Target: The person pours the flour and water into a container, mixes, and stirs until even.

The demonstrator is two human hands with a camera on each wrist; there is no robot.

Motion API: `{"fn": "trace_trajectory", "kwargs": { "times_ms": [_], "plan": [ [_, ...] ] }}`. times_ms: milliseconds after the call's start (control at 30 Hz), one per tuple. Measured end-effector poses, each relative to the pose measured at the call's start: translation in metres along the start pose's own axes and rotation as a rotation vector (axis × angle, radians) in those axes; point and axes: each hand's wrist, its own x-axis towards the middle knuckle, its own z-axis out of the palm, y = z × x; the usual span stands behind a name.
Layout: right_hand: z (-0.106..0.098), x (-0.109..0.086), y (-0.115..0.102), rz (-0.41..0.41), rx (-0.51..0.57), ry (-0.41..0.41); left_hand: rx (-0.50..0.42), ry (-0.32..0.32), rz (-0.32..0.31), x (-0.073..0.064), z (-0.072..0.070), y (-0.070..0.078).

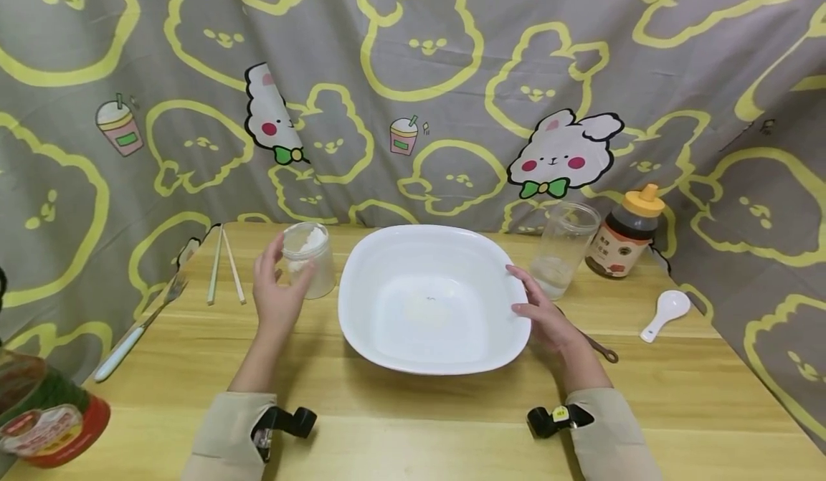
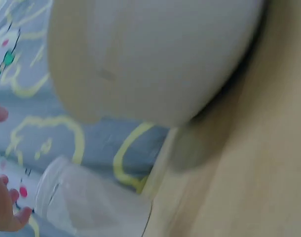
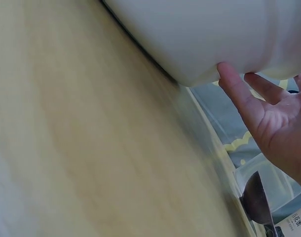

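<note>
In the head view a white basin (image 1: pixel 432 355) stands mid-table with a faint mark on its floor. My right hand (image 1: pixel 548 316) is at the basin's right side, fingers spread. Seen from the right wrist, the thumb (image 3: pixel 234 81) touches the outer wall. To the left of the basin is a clear jar (image 1: pixel 316 273) holding white powder. My left hand (image 1: pixel 277 287) reaches beside that jar with thumb and fingers apart, overlapping its near left side in the head view. The left wrist view has fingertips (image 2: pixel 22 217) close by the jar's rim, not wrapped round it.
Chopsticks (image 1: pixel 216 273) and a fork (image 1: pixel 138 330) lie at left, near a red-based bottle (image 1: pixel 58 424). To the right are a clear cup (image 1: pixel 561 259) with some liquid, a yellow-capped squeeze bottle (image 1: pixel 622 241), a white spoon (image 1: pixel 667 310) and a dark ladle (image 3: pixel 256 200). A patterned curtain (image 1: pixel 452 122) hangs behind.
</note>
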Motion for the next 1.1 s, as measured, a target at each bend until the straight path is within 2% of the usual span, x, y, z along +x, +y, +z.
{"fn": "trace_trajectory", "kwargs": {
  "times_ms": [100,200,333,467,633,800,1100],
  "plan": [
    [0.0,0.0,0.0,0.009,-0.003,-0.011,-0.033,-0.088,-0.03,-0.007,0.003,0.005],
    [-0.001,0.001,-0.001,0.015,-0.011,-0.023,-0.094,-0.249,-0.134,-0.008,0.004,0.005],
    [-0.002,0.001,-0.003,0.02,-0.015,-0.02,-0.182,-0.492,-0.292,-0.008,0.007,-0.007],
    [-0.001,0.001,-0.004,0.021,-0.011,-0.011,-0.305,-0.636,-0.383,-0.013,0.015,-0.025],
    [0.0,0.0,-0.003,0.03,-0.014,-0.01,-0.464,-0.692,-0.404,-0.022,0.024,-0.035],
    [0.0,0.0,-0.002,0.037,-0.007,0.008,-0.57,-0.692,-0.419,-0.023,0.028,-0.038],
    [0.001,-0.001,-0.003,0.033,0.004,0.019,-0.627,-0.7,-0.454,-0.026,0.029,-0.039]
  ]
}}
